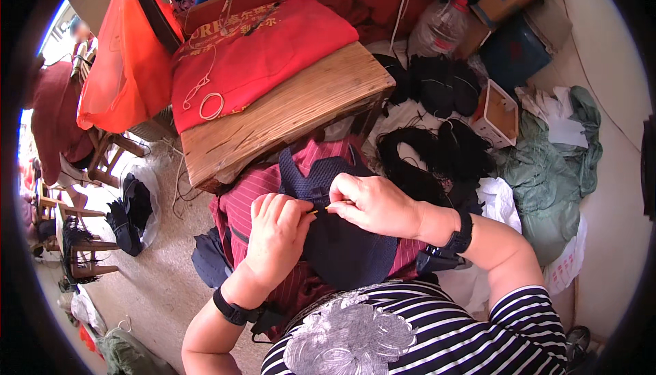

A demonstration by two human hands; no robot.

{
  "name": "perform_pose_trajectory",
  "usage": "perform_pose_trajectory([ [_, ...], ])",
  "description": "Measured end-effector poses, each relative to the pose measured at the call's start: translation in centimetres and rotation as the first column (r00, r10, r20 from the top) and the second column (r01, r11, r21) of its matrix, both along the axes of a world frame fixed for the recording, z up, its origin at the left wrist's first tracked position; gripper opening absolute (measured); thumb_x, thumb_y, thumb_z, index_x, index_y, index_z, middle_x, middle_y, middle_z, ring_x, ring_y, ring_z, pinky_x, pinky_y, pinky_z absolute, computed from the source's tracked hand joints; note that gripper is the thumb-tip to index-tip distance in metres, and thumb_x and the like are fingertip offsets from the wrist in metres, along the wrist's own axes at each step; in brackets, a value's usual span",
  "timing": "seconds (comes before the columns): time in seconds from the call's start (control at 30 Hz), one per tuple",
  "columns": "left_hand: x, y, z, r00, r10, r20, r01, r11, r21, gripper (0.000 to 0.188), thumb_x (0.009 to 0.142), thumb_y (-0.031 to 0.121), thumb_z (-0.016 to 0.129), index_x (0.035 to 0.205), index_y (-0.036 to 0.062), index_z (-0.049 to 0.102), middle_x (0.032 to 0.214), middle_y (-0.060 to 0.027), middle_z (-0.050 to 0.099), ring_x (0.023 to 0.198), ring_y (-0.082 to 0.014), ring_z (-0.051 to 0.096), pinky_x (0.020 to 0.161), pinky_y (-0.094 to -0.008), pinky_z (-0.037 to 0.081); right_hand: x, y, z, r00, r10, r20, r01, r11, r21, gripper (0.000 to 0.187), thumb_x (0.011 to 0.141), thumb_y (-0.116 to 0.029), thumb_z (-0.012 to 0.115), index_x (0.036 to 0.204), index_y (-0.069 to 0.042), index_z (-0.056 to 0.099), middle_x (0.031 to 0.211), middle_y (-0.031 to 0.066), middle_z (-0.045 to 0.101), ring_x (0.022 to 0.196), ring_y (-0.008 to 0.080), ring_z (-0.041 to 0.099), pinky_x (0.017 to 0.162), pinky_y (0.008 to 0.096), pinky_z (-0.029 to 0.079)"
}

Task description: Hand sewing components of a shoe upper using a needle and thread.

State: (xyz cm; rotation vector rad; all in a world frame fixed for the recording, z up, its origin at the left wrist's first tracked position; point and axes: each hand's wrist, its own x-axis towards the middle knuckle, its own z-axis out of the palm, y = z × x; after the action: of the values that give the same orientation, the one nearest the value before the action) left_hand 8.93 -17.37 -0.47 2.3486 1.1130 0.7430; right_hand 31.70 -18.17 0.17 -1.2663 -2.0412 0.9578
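A dark navy knitted piece [352, 252] lies across my lap, over red pinstriped cloth [256, 190]. Above it, my left hand [277, 235] is closed in a pinch, with a short yellowish tip showing at its fingertips. Close by on the right, my right hand [376, 204] also pinches, and a thin yellowish stick [348, 201], like a knitting needle, shows between its fingers. The fingertips of both hands nearly meet at the knit's upper part. Whether both yellowish ends belong to one stick cannot be seen.
Ahead stands a wooden table [294, 112] with a red cloth [266, 54] and a cord ring [212, 106]. Black yarn [444, 149], a white basket [497, 115] and green plastic bags [547, 177] lie right. Wooden stools [89, 245] stand left, below a hanging red bag [126, 67].
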Motion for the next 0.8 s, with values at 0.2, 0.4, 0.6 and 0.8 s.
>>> perform_pose_trajectory([
  [0.2,-1.8,0.0,0.8,0.993,-0.091,-0.072,0.099,0.987,0.125,0.022,0.074,-0.001,0.073,0.093,0.0072,0.064,0.088,-0.0087,0.055,0.087,-0.0298,0.057,0.087,-0.0424,0.044,0.6,-0.5,0.2,1.0,0.019,0.003,-0.019,0.996,-0.083,0.024,0.09,-0.018,0.07,0.098,-0.003,0.053,0.079,0.0146,0.064,0.073,0.032,0.067,0.065,0.0426,0.052],
  [0.4,-0.9,0.6,1.5,0.983,-0.077,-0.164,0.105,0.98,0.167,0.015,0.082,0.017,0.074,0.082,0.0094,0.061,0.077,-0.0044,0.055,0.081,-0.0268,0.055,0.087,-0.042,0.039,0.1,-0.7,0.7,0.998,0.038,0.056,-0.032,0.995,-0.097,0.034,0.086,-0.022,0.074,0.103,-0.004,0.05,0.086,0.0136,0.063,0.075,0.0318,0.067,0.068,0.0416,0.054],
  [0.6,-0.4,1.4,0.4,0.952,-0.22,-0.215,0.258,0.952,0.167,0.022,0.084,0.02,0.072,0.073,0.0132,0.054,0.067,-0.0007,0.049,0.075,-0.0213,0.053,0.089,-0.0427,0.037,0.1,-1.3,-0.3,0.986,0.054,0.157,-0.059,0.998,0.028,0.046,0.082,-0.025,0.078,0.108,-0.004,0.048,0.096,0.0144,0.062,0.086,0.034,0.067,0.074,0.042,0.054],
  [0.8,-1.9,1.2,0.5,0.932,-0.321,-0.17,0.345,0.929,0.136,0.023,0.083,0.016,0.073,0.073,0.0118,0.053,0.066,-0.0009,0.05,0.072,-0.0208,0.054,0.085,-0.0451,0.037,0.1,-1.3,-0.6,0.986,0.106,0.129,-0.111,0.993,0.029,0.047,0.081,-0.026,0.079,0.109,-0.004,0.048,0.099,0.0148,0.061,0.089,0.0348,0.066,0.076,0.042,0.053],
])
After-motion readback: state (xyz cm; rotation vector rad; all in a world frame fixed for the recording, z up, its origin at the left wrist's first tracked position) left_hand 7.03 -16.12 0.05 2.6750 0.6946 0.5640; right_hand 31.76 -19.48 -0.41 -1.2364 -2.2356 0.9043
